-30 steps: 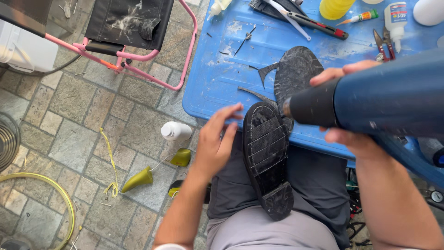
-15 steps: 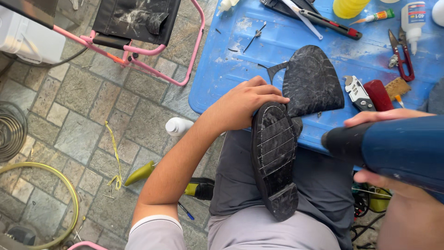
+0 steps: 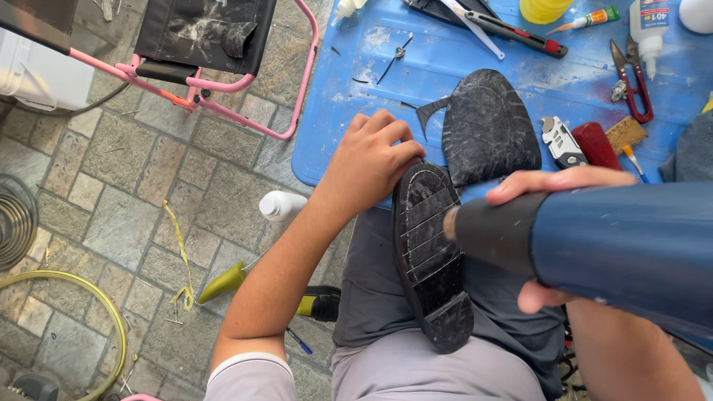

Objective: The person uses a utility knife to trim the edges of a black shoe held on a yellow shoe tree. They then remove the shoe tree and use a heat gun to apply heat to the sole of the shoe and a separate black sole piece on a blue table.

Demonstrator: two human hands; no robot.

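Black shoe with worn ribbed rubber sole (image 3: 431,256) lies sole-up on lap, toe toward blue plastic table (image 3: 334,119). Left hand (image 3: 369,160) grips toe end, fingers curled over it. Right hand (image 3: 553,238) wraps blue heat gun with black nozzle (image 3: 594,249), nozzle just over sole. Loose black rubber sole piece (image 3: 486,126) lies on table just beyond toe.
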